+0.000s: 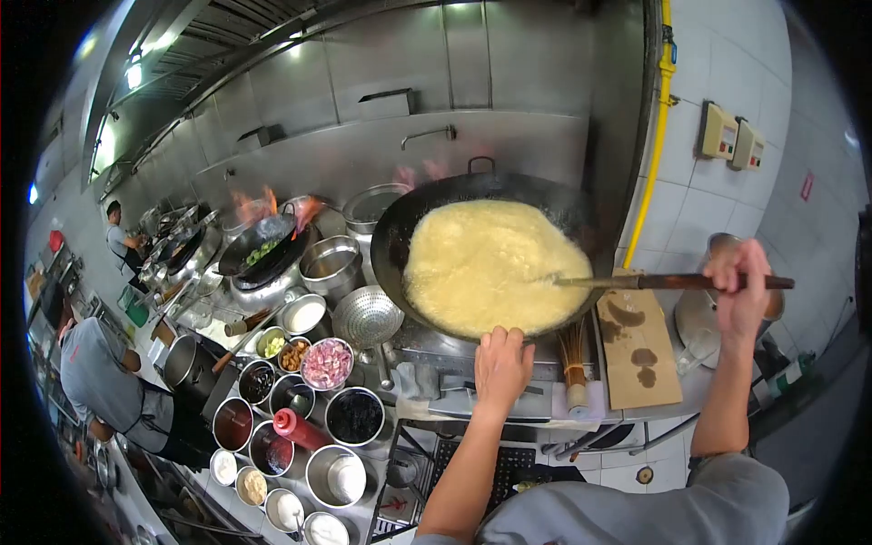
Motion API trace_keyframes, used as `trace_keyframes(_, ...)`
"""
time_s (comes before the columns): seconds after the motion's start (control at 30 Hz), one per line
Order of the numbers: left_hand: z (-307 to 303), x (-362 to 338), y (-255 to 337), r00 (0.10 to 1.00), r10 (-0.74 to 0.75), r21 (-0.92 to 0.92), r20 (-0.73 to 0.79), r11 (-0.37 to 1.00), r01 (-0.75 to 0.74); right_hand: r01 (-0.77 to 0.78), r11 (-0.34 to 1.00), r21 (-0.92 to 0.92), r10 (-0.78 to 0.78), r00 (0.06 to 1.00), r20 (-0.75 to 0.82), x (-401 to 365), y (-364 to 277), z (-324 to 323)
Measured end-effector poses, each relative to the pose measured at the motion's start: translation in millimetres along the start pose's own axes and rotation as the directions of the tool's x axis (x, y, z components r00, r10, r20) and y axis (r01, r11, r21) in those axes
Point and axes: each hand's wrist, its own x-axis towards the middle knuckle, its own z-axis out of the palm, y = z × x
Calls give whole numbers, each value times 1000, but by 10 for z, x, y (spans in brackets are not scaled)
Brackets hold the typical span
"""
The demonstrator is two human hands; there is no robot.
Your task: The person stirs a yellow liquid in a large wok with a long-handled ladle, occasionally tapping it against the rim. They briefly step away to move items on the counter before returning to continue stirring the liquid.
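Observation:
A large dark wok (389, 254) holds a frothy yellow liquid (490, 263). My right hand (738, 283) is closed round the wooden handle of a long utensil (663, 282), whose far end dips into the liquid at its right side. The submerged end is hidden. My left hand (504, 363) rests at the near rim of the wok, its fingers curled over the edge; whether a cloth or anything else lies under them does not show.
Left of the wok are a perforated ladle (368, 316), metal bowls of ingredients, a red squeeze bottle (301, 429) and a flaming wok with greens (262, 252). A bamboo brush (575, 372) and stained cardboard (638, 350) lie right. Two people stand at far left.

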Motion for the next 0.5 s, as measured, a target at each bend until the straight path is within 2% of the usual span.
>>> trace_keyframes(0.07, -38, -21, 17, 1000, -8, 4, 8, 1000, 8, 87, 993, 84, -67, 974, -217, -7, -99, -55)
trace_keyframes(0.2, -63, 23, 7, 999, -9, -17, 46, 1000, 10, 210, 971, 116, -146, 901, -408, -40, -9, -195)
trace_keyframes(0.27, -60, 48, -42, 999, 16, -13, 49, 1000, -15, 205, 959, 197, -131, 935, -331, -37, 120, -327)
trace_keyframes(0.33, -67, 49, -41, 998, 37, -16, 56, 999, -37, 289, 930, 225, -250, 950, -187, -51, 287, -291)
trace_keyframes(0.37, -50, 55, -48, 997, 25, -11, 77, 1000, -24, 266, 940, 215, -228, 956, -185, -30, 348, -225)
trace_keyframes(0.47, -64, 126, -22, 995, 5, 0, 102, 1000, -5, 138, 928, 348, -145, 989, -4, 110, 820, -404)
trace_keyframes(0.5, -63, 146, -12, 992, -19, 12, 127, 1000, 17, 96, 928, 359, -76, 995, -69, 132, 1001, -454)
